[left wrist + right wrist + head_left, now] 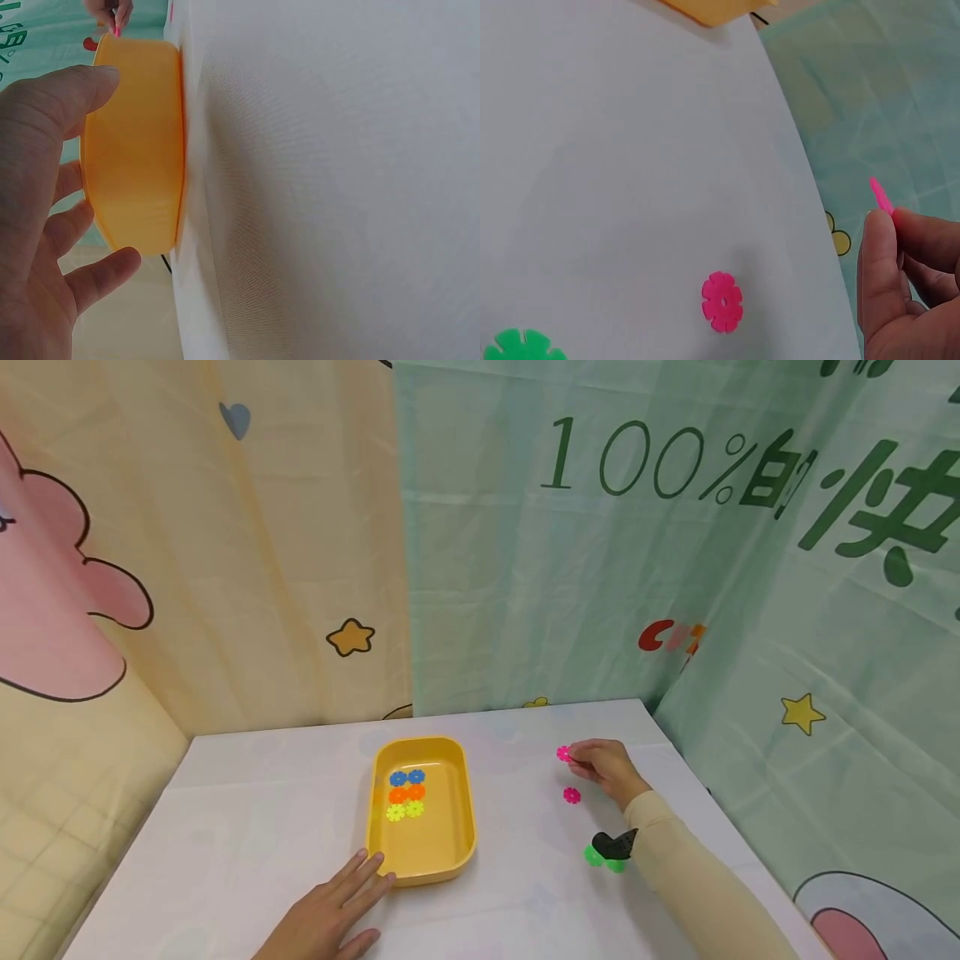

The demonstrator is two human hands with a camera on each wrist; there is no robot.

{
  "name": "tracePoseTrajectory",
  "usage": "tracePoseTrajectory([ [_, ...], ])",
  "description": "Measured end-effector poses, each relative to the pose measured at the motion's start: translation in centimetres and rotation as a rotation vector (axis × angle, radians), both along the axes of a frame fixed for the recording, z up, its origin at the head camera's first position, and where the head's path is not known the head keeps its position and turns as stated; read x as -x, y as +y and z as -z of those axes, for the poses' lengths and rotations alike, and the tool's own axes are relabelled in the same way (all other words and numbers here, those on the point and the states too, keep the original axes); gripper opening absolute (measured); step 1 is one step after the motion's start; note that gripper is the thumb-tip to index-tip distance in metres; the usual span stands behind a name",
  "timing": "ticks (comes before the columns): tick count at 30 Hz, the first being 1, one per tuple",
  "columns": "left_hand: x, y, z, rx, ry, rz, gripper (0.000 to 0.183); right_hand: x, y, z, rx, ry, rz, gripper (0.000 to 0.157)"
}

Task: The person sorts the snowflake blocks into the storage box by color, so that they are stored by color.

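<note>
My right grip [606, 770] pinches a pink flower [563, 753] by its edge above the table [517, 902], right of the tray [442, 843]; so slight a hold could let it twist or drop. My left grip [330, 906], fingers spread at the tray's near corner, could nudge it askew.

The head view is bright and even; the wrist views look dimmer, with soft shadows on the bench [360, 187] and perhaps slight blur.
</note>
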State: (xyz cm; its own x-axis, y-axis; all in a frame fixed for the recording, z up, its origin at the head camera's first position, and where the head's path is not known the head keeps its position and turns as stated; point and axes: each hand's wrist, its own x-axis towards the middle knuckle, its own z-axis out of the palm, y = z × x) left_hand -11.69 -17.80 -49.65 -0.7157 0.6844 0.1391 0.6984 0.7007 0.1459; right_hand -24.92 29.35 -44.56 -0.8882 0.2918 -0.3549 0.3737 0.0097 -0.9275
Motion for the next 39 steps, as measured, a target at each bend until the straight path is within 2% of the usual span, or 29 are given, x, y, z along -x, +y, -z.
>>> tracePoseTrajectory([
  [3, 0.2, -0.2, 0.0, 0.009, -0.02, -0.006, 0.066, 0.5, -0.7, -0.3, 0.017, -0.003, -0.006, 0.035],
  [12, 1.0, -0.5, 0.0, 0.002, 0.02, 0.023, 0.066, 1.3, -3.1, -1.0, 0.084, 0.028, -0.051, 0.036],
  [17, 1.5, -0.7, -0.1, -0.021, 0.063, 0.048, 0.067, 1.7, -5.1, -1.4, 0.101, 0.046, -0.105, 0.035],
  [21, 1.7, -0.9, -0.1, -0.019, 0.054, 0.045, 0.066, 2.1, -7.4, -2.1, 0.107, 0.071, -0.16, 0.031],
  [24, 1.9, -1.0, 0.0, -0.019, 0.047, 0.045, 0.066, 2.5, -9.3, -2.6, 0.1, 0.073, -0.188, 0.029],
  [30, 2.2, -1.2, 0.4, -0.034, 0.083, 0.057, 0.065, 3.3, -12.0, -2.7, 0.053, 0.061, -0.216, 0.026],
  [39, 2.6, -1.5, 0.7, -0.017, 0.039, 0.049, 0.066, 3.7, -15.1, -1.9, 0.004, 0.05, -0.285, 0.02],
])
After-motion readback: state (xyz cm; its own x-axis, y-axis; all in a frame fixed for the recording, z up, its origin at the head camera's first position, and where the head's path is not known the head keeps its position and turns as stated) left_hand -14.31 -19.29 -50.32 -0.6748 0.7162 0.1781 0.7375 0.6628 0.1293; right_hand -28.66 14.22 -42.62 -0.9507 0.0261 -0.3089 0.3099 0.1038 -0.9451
